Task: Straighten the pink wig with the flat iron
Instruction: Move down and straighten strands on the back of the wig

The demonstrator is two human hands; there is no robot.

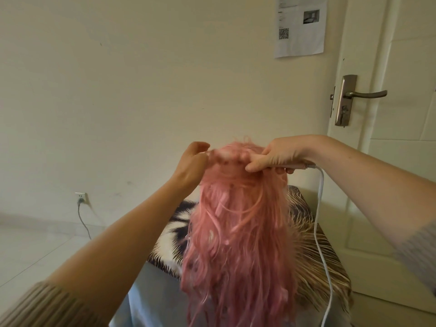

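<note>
a cream wall [141, 79] fills the far side. a printed sheet [300, 25] with a qr code hangs on it at upper right, beside a pale door [401, 161] with a metal lever handle [364, 93]. low at left, a plug and cord [83, 215] sit in a wall socket [81, 198]. a zebra-patterned cover [313, 251] lies near centre.

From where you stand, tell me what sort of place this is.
Probably a plain room in a home or rental, not a salon. A door with a lever handle stands right, a wall socket sits low on the bare wall, and the pink wig hangs over an animal-print cloth.
</note>
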